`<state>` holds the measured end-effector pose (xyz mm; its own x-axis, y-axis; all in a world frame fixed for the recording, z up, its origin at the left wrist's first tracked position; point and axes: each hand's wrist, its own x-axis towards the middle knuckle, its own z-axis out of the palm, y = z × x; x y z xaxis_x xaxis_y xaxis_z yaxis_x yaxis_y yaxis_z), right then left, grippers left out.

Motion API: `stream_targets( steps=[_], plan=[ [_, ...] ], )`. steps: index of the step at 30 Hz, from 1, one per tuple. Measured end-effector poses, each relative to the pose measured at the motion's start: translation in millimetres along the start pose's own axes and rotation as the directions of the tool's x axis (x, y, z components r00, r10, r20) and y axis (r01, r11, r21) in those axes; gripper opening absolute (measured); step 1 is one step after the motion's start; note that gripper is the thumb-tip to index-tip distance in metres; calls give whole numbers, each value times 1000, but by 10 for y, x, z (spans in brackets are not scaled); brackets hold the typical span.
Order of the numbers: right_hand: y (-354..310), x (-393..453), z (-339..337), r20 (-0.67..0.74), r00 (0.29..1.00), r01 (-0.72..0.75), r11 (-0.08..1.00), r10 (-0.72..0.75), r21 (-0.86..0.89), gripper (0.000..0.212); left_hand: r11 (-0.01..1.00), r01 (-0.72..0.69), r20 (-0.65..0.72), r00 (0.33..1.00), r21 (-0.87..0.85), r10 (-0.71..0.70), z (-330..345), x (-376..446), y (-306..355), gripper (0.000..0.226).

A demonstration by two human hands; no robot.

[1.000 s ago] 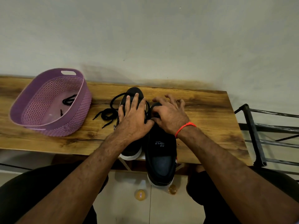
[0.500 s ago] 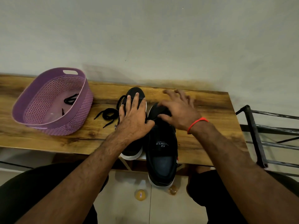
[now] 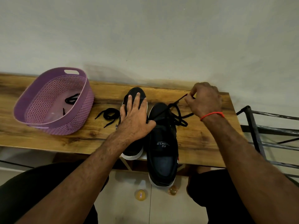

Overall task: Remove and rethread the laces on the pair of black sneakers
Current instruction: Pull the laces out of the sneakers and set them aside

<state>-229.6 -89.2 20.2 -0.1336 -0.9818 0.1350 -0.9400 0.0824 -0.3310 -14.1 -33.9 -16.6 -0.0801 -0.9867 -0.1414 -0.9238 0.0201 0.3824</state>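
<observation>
Right hand (image 3: 204, 101) pinches the lace (image 3: 175, 110), drawing it out over the table (image 3: 202, 143); left hand (image 3: 135, 118), fingers flat, pins the sneakers (image 3: 162, 143). A loop may snag and drag the near shoe off the edge.

Bare forearms, red wrist thread (image 3: 212, 115), black trousers (image 3: 24, 188).

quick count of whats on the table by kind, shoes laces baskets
sneakers: 2, the left one under the left hand, the right one beside it
laces: 3, one pulled by the right hand at, one loose on the table, one in the basket
baskets: 1, purple
total: 6
</observation>
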Motion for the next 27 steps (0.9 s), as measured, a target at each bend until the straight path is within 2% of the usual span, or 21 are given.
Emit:
stream_targets(
  steps=[1,3,5,7,8,10,12,15,17,18,20,22,24,25,27],
  plan=[
    [13,-5,25,50,998,25,999,-23,-30,18,1000,0,3,1000,0,0,5,3,7,93],
    [-63,-103,128,175,967,199,978,-187,-54,35,1000,0,4,1000,2,0,15,4,15,92],
    [-212,-233,239,324,872,408,910,-367,-67,45,1000,-2,0,1000,6,2,20,6,14,92],
    [-336,-332,307,411,790,530,844,-455,-85,38,1000,-3,-2,1000,10,3,20,6,9,92],
    [-374,-358,309,423,776,550,830,-468,-92,32,1000,-4,-4,1000,12,4,18,5,9,92],
    [-380,-361,294,411,781,548,831,-470,-92,21,1000,-5,-5,1000,12,5,13,2,10,91],
    [-304,-278,238,350,838,483,868,-419,-119,13,1000,-6,-5,1000,9,6,12,5,14,91],
    [-81,-77,72,212,956,241,956,-204,-165,12,1000,-6,-6,1000,11,6,18,11,12,92],
    [22,-19,54,206,975,115,980,-80,-164,13,1000,-6,-4,1000,15,6,25,12,10,92],
    [25,-29,79,213,974,108,981,-73,-158,16,1000,-7,-4,1000,15,7,30,13,11,92],
    [-79,-133,177,279,938,241,966,-206,-98,29,1000,-7,-4,1000,16,7,35,12,12,91],
    [-257,-297,280,422,827,430,901,-371,-51,41,1000,-8,-1,1000,22,8,38,10,11,90],
    [-386,-407,340,499,758,522,850,-421,-76,38,1000,-10,-2,1000,27,10,38,7,6,90],
    [-411,-412,328,489,765,522,848,-418,-92,33,1000,-10,-6,1000,27,10,37,10,0,90],
    [-358,-346,255,396,839,443,891,-374,-97,18,1000,-7,-5,1000,28,8,37,9,5,91]
  ],
)
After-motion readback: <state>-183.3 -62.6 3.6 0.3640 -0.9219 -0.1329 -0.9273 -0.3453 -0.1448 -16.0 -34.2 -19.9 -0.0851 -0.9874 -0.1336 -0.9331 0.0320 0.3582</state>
